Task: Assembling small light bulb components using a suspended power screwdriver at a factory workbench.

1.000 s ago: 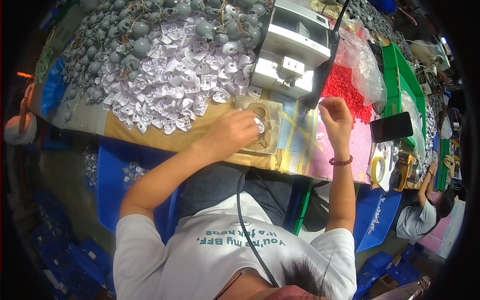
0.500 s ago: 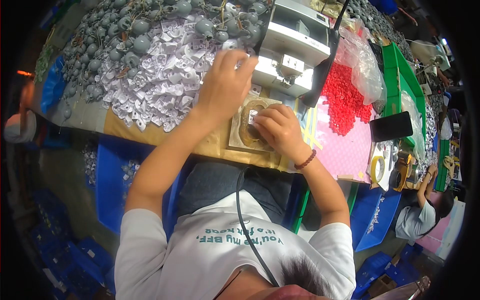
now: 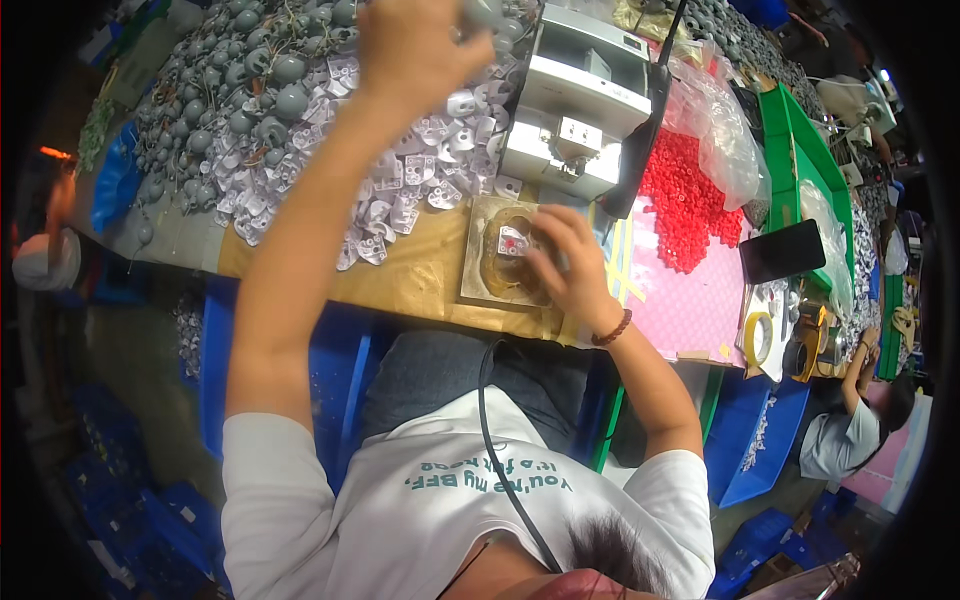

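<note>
My left hand (image 3: 415,55) reaches far over the pile and is smeared by motion, its fingers partly cut off by the picture's top edge. A grey rounded part (image 3: 482,14) shows beside its fingers; whether it is gripped I cannot tell. My right hand (image 3: 575,255) is beside a square block with an oval hollow (image 3: 482,280), thumb and fingers apart. In the hollow lies a small white plastic part (image 3: 513,241) with a red spot on it. Left of the block spreads a heap of white plastic parts (image 3: 400,190).
Grey ball-shaped parts with wires (image 3: 220,90) are piled at the far left. Behind the block stands a white machine (image 3: 580,110). Small red pieces (image 3: 685,200), a black phone (image 3: 783,252) and a green tray (image 3: 785,130) lie to the right. A co-worker (image 3: 845,430) sits farther right.
My left hand has moved from near the block up and leftward to the grey parts. My right fingers have drawn back from the white part, where a red spot now shows.
</note>
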Motion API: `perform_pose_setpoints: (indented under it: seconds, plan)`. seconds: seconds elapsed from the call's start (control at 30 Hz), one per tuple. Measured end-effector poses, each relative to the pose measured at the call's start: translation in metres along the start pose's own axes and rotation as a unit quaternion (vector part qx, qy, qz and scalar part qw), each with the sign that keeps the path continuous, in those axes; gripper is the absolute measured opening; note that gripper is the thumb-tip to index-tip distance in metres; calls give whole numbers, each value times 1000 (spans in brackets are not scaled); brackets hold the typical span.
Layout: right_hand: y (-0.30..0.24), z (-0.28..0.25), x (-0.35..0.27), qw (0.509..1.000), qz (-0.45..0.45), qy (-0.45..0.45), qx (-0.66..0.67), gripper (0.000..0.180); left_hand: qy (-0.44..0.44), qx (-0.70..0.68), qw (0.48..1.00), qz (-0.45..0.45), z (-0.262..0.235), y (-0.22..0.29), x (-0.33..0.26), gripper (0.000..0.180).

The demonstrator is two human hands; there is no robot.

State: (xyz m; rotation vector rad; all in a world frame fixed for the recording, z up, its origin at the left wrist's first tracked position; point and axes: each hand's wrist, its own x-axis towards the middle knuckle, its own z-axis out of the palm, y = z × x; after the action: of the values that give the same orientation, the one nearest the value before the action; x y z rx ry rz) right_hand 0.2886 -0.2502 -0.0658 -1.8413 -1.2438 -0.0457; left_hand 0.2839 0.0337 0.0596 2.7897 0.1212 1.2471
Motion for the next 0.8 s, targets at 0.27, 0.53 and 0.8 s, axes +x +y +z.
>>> perform_pose_setpoints:
  seconds: [0.27, 0.53, 0.8]
  plan:
    - [-4, -11, 21, 990, 23, 94, 97, 40, -4, -464, 860, -210, -41, -30, 6, 38]
    - [-2, -14, 25, 981, 51, 122, 145, 28, 15, -639, 747, -180, -104, 4, 19, 42]
    - [-18, -35, 52, 975, -66, 203, 65, 20, -157, -632, 742, -160, -99, -13, -4, 49]
